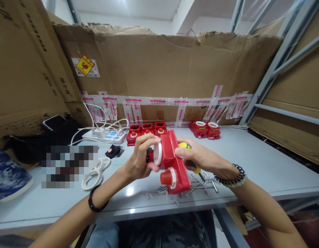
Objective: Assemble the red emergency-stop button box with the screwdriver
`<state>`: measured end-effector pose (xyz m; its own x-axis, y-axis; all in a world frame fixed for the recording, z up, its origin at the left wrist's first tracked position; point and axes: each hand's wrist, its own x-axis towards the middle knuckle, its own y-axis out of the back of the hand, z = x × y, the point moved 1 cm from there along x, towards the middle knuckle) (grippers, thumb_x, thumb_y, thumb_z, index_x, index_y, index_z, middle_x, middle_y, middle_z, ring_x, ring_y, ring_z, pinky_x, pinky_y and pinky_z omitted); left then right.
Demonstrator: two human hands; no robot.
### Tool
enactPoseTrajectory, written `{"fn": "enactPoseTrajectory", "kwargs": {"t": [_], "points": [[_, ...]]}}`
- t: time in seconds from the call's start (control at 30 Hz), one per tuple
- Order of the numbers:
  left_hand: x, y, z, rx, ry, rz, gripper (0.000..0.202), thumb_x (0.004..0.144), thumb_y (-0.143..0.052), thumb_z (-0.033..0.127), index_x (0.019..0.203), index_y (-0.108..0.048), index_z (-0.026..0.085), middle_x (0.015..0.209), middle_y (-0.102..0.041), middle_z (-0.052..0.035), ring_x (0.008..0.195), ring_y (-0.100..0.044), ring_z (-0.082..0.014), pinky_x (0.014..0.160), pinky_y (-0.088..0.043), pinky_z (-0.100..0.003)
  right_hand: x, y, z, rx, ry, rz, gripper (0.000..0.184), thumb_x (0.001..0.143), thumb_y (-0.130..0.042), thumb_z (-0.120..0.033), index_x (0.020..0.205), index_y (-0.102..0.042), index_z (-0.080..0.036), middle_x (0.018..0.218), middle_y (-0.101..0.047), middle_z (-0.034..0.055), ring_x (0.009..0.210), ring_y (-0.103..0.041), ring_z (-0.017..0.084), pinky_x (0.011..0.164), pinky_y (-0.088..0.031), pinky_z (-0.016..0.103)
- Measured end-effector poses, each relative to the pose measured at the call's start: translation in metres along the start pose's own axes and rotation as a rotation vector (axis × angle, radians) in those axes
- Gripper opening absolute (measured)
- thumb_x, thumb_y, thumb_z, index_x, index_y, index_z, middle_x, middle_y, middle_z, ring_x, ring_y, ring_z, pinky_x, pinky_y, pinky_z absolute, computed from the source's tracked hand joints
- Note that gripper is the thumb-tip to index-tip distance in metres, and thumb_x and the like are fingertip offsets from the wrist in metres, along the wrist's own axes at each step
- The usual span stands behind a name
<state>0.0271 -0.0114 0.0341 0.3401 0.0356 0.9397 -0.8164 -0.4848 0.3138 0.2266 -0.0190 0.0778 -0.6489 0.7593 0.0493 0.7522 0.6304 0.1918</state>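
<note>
A red plastic housing (172, 148) is held up over the front of the table, tilted on its side. It has a white ring (157, 153) on one end and a red knob (166, 178) with a white collar lower down. My left hand (138, 156) is closed around the ring end, and something dark shows behind its fingers. On the other side, my right hand (197, 153) grips a screwdriver (185, 145) with a yellow and green handle, its thumb pressing on the housing's edge. The screwdriver's shaft points down to the right. Loose screws (200, 184) lie on the table below.
Three red housings (147, 132) stand behind my hands, and two with white rings (206, 129) sit at the back right. White rings (92, 179), a black part (113, 150) and a power strip (105, 135) with cables lie to the left. Cardboard (159, 69) walls the back.
</note>
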Motion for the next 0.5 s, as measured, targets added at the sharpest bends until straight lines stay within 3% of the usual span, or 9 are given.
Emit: {"fn": "enactPoseTrajectory", "kwargs": {"t": [0.1,0.2,0.37,0.5], "points": [[-0.006,-0.004,-0.002,-0.118,0.139,-0.004,0.056,0.094,-0.031,0.057,0.135,-0.036,0.02,0.116,-0.048,-0.0136,0.11,-0.048,-0.0261,0.089,-0.046,-0.042,-0.005,-0.005,-0.008,-0.156,0.211,0.077,0.058,0.072,-0.073,-0.035,0.124,-0.049,-0.022,0.095,-0.065,0.0008,0.078,-0.061,0.011,0.068,-0.052,0.023],[-0.009,-0.007,0.0,-0.222,0.241,-0.007,0.055,0.093,-0.036,0.058,0.134,-0.037,0.021,0.12,-0.046,-0.0134,0.114,-0.044,-0.0267,0.091,-0.045,-0.042,-0.008,-0.01,-0.01,-0.297,0.346,0.155,0.076,0.068,-0.078,-0.029,0.132,-0.038,-0.022,0.124,-0.058,0.0067,0.115,-0.054,0.019,0.096,-0.047,0.032],[-0.009,-0.01,0.006,-0.439,0.489,-0.004,0.05,0.094,-0.034,0.058,0.128,-0.042,0.022,0.118,-0.049,-0.0107,0.11,-0.05,-0.024,0.09,-0.046,-0.039,-0.005,-0.012,0.001,-0.645,0.582,0.271,0.086,0.07,-0.074,-0.029,0.142,-0.025,-0.026,0.134,-0.052,0.0103,0.119,-0.053,0.024,0.094,-0.05,0.04],[-0.01,-0.012,0.0,-0.54,0.856,-0.158,0.047,0.098,-0.022,0.053,0.112,-0.051,0.019,0.106,-0.059,-0.0081,0.101,-0.058,-0.022,0.089,-0.048,-0.039,0.004,-0.011,0.017,-1.077,0.754,0.311,0.072,0.077,-0.052,-0.004,0.14,-0.031,-0.033,0.141,-0.045,0.0065,0.122,-0.049,0.024,0.091,-0.051,0.043]]}}
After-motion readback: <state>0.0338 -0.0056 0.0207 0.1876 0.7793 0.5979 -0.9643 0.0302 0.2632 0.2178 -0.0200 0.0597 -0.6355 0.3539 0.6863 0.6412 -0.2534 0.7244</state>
